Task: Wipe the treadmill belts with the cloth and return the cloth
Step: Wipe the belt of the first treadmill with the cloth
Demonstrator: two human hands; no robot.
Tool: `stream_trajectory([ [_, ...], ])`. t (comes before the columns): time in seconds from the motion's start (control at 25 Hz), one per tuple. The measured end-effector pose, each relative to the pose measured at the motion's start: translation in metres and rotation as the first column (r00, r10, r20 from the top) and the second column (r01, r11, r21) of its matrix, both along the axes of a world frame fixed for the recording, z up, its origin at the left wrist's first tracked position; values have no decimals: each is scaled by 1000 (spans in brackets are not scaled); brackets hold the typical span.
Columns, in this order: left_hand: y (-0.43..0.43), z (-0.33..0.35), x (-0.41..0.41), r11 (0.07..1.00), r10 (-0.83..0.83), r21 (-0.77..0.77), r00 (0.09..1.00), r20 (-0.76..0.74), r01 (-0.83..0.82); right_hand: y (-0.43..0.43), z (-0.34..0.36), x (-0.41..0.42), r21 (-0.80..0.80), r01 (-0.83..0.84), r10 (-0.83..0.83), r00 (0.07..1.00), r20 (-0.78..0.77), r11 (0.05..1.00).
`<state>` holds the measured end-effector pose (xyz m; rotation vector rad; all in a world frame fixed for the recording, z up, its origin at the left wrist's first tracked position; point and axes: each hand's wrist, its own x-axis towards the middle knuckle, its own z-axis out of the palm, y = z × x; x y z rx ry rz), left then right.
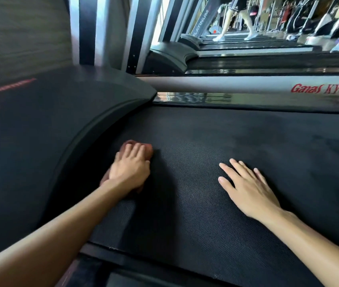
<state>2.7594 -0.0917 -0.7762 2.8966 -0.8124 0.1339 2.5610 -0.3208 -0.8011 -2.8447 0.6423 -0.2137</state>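
The black ribbed treadmill belt (216, 162) fills the middle of the view. My left hand (130, 167) presses a reddish-brown cloth (146, 149) onto the belt, close to the curved black motor cover (61, 125), with the fingers curled over the cloth. Most of the cloth is hidden under the hand. My right hand (247, 187) lies flat on the belt to the right, fingers straight and spread, holding nothing.
A silver side rail (247, 85) with red lettering runs along the belt's far edge. Beyond it stand more treadmills (247, 59) in a row; a person (236, 19) walks on one far off. The belt's near edge and dark frame (143, 259) lie below my arms.
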Motion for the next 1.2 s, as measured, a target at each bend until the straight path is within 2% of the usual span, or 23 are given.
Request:
stream_trajectory([
  [0.08, -30, -5, -54, 978, -209, -7, 977, 41, 210, -2, 1, 1, 24, -6, 5, 999, 44, 1000],
  [0.16, -31, -6, -118, 885, -465, 20, 884, 50, 464, -6, 5, 0, 36, 11, -15, 993, 118, 999],
  [0.24, -21, -4, -140, 816, -577, 22, 816, 8, 577, -17, 8, 0, 7, 66, -66, 986, 156, 998],
  [0.44, -83, 0, -78, 920, -393, 10, 920, 17, 393, -58, 20, 9, 78, 203, -212, 968, 135, 976],
  [0.6, -153, -6, -73, 789, -614, 3, 789, 16, 614, -75, 20, 35, 97, 205, -220, 959, 180, 974],
  [0.68, -157, -5, -31, 774, -630, -40, 775, 47, 632, -80, 14, 41, 121, 220, -237, 960, 148, 968],
  [0.76, -133, -4, 35, 856, -508, -90, 860, 43, 510, -82, 4, 42, 76, 219, -226, 969, 95, 973],
  [0.84, -82, -2, 92, 968, -250, -44, 968, -23, 249, -84, 0, 41, 41, 205, -207, 976, 72, 978],
  [0.92, -35, -1, 105, 1000, -6, 28, 998, -58, 7, -83, 0, 40, 35, 203, -205, 977, 57, 979],
  [0.96, -27, -2, 93, 998, 21, 56, 999, -36, -19, -82, 0, 41, 28, 211, -212, 976, 50, 977],
  [1.0, -29, -6, 72, 997, -48, 60, 998, 31, 46, -81, 0, 44, 20, 226, -227, 973, 48, 974],
  [1.08, -58, -10, 12, 955, -294, 9, 943, 158, 296, -77, 1, 52, 16, 253, -254, 965, 58, 967],
  [1.16, -93, -11, -35, 876, -477, 0, 865, 157, 483, -72, 2, 61, 37, 245, -247, 967, 55, 969],
  [1.2, -109, -10, -43, 859, -509, 1, 853, 110, 512, -70, 2, 64, 42, 238, -241, 969, 56, 970],
])
